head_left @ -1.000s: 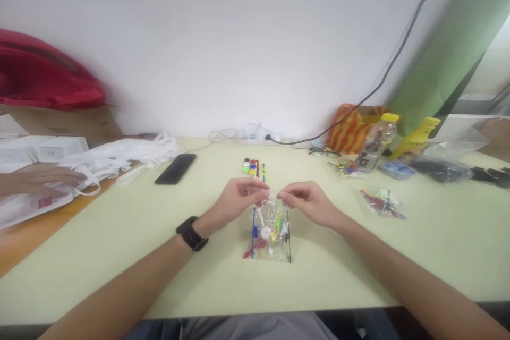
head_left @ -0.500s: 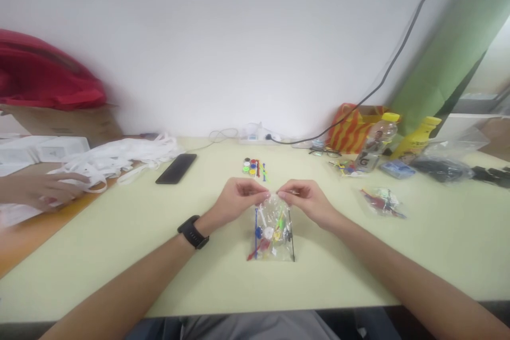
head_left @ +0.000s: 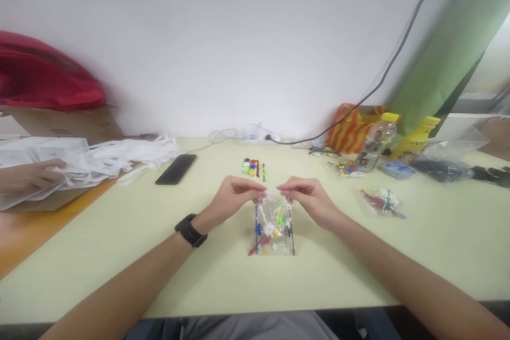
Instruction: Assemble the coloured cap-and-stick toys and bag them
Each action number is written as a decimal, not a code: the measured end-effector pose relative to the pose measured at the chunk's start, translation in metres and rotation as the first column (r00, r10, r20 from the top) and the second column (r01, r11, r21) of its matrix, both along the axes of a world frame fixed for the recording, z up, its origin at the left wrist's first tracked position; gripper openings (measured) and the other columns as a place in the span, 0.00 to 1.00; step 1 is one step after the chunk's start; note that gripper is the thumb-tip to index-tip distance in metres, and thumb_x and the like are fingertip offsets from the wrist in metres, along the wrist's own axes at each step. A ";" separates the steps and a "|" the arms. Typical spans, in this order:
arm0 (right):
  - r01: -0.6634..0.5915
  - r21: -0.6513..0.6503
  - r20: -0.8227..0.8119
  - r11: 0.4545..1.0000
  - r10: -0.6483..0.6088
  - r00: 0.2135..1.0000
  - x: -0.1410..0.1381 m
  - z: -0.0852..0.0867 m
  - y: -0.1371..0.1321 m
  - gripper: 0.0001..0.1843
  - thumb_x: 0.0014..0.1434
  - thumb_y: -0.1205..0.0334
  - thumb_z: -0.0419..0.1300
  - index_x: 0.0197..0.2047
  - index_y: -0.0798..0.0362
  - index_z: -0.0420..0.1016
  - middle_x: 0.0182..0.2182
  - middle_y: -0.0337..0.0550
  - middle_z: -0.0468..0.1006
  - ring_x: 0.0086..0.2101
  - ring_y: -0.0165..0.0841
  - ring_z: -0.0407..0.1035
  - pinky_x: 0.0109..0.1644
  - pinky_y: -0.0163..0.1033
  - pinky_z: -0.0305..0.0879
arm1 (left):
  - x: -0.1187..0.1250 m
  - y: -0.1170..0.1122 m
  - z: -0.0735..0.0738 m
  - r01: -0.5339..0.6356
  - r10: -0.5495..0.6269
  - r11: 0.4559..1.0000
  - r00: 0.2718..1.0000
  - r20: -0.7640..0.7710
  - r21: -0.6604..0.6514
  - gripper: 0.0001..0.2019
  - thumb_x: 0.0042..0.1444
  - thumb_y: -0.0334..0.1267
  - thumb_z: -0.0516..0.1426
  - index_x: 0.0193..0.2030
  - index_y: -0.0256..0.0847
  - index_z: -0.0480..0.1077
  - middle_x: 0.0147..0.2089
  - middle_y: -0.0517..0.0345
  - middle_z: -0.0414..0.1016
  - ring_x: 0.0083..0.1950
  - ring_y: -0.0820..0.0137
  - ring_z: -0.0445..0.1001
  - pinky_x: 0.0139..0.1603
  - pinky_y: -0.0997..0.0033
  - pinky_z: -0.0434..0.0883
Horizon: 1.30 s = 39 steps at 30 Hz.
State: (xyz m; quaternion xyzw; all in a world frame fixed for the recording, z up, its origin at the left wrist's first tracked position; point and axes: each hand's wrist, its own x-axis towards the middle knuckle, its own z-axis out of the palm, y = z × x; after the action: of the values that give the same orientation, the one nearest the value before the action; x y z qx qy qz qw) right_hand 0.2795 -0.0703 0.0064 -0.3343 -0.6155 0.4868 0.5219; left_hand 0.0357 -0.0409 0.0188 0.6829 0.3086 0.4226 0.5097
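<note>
A clear plastic bag (head_left: 274, 247) hangs low over the table in front of me, with coloured plastic pieces inside: blue, white, red, yellow, green and black, some round, some long and thin. My left hand (head_left: 241, 194) pinches the bag's upper left corner between thumb and fingers. At the upper right corner, my right hand (head_left: 305, 196) pinches it the same way. A black watch (head_left: 191, 230) is on my left wrist. Just beyond my hands, a small group of coloured discs and sticks (head_left: 255, 168) lies on the table.
A black phone (head_left: 176, 169) lies left, near white straps (head_left: 147, 149) and another person's hand (head_left: 35, 175). At right are a filled plastic bag (head_left: 383, 202), loose coloured pieces (head_left: 346, 168), a clear bottle (head_left: 376, 141), a yellow bottle (head_left: 418, 138) and a striped bag (head_left: 346, 130).
My hands have moved slightly apart along the bag's top, and its bottom edge sits a little higher. The other person's hand at left has shifted left and up.
</note>
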 end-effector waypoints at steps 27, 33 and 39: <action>0.028 0.198 0.263 0.980 -0.081 0.961 -0.004 0.002 -0.003 0.12 0.65 0.52 0.66 0.38 0.52 0.85 0.33 0.44 0.81 0.34 0.36 0.72 0.38 0.40 0.67 | 0.001 -0.003 0.001 0.002 0.004 0.999 0.992 -0.125 0.051 0.14 0.57 0.45 0.69 0.44 0.37 0.83 0.38 0.49 0.85 0.39 0.63 0.83 0.41 0.68 0.80; 0.070 0.182 0.275 0.981 -0.119 0.954 -0.001 -0.001 0.001 0.12 0.64 0.52 0.67 0.39 0.51 0.85 0.36 0.46 0.83 0.36 0.37 0.74 0.39 0.41 0.69 | -0.002 0.001 0.000 0.008 0.000 0.999 0.990 -0.138 0.052 0.11 0.56 0.44 0.70 0.39 0.37 0.82 0.36 0.50 0.84 0.36 0.67 0.81 0.39 0.70 0.78; 0.074 0.055 0.108 0.996 -0.080 0.991 0.002 0.003 0.003 0.15 0.58 0.50 0.72 0.41 0.53 0.84 0.30 0.43 0.82 0.29 0.34 0.74 0.37 0.41 0.73 | -0.003 0.005 -0.002 -0.047 0.047 0.999 0.999 0.017 0.026 0.11 0.53 0.41 0.72 0.39 0.37 0.84 0.34 0.51 0.84 0.34 0.67 0.81 0.39 0.68 0.79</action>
State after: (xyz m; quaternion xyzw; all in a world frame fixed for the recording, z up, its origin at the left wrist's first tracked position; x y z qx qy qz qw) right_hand 0.2816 -0.0671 0.0092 -0.3706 -0.6422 0.4313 0.5140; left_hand 0.0329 -0.0362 0.0164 0.6787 0.3149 0.4438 0.4932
